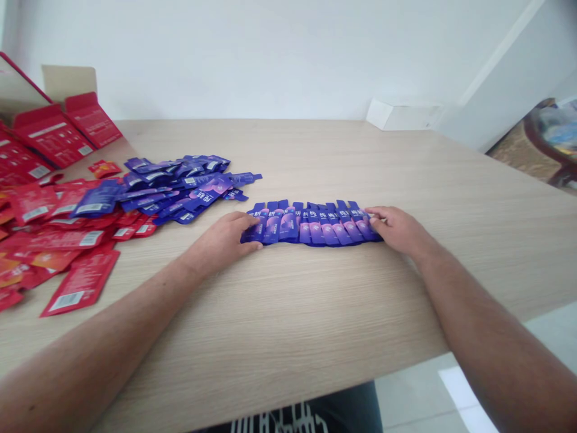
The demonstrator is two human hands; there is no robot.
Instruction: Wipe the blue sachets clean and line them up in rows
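A row of overlapping blue-purple sachets (315,225) lies on the table between my hands, with their caps pointing away from me. My left hand (237,236) grips the row's left end between thumb and fingers. At the right end, my right hand (392,227) holds the last sachets with its thumb and fingertips. Behind my left hand is a loose pile of blue sachets (180,183), partly resting on a heap of red sachets (67,228) at the left.
Red cartons (54,138) stand at the far left of the wooden table (293,313). A white box (401,116) sits at the back against the wall. The table's front edge runs above my lap, and a chair (550,147) shows at the far right.
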